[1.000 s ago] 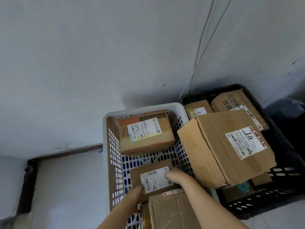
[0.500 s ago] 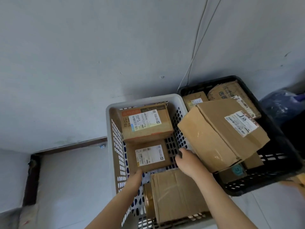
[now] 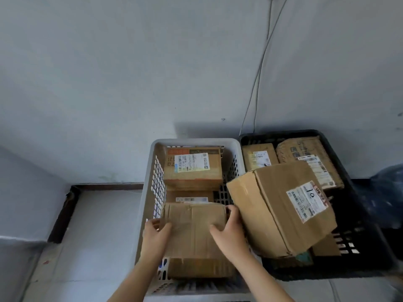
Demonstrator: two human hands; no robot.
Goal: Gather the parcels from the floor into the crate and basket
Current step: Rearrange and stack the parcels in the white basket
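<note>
A white perforated basket [image 3: 146, 192] stands on the floor against the wall, with a black crate [image 3: 370, 214] to its right. Both hold brown cardboard parcels. My left hand [image 3: 156, 233] and my right hand [image 3: 229, 232] grip the two sides of a plain cardboard parcel [image 3: 194, 227] in the near half of the basket. This parcel lies over a smaller labelled parcel [image 3: 192, 198], mostly hidden. A labelled box [image 3: 193, 168] sits at the basket's far end. A big tilted box [image 3: 281, 208] leans across the crate's left rim.
Two flat parcels [image 3: 257, 156] [image 3: 309, 158] lie at the back of the crate. Thin cables [image 3: 259, 68] hang down the grey wall behind. A dark bag [image 3: 386, 192] sits at the right edge. Pale floor [image 3: 96, 236] lies left of the basket.
Both hands let go of the small labelled parcel and moved onto the plain cardboard parcel, which now lies over it. The view has dropped closer to the basket.
</note>
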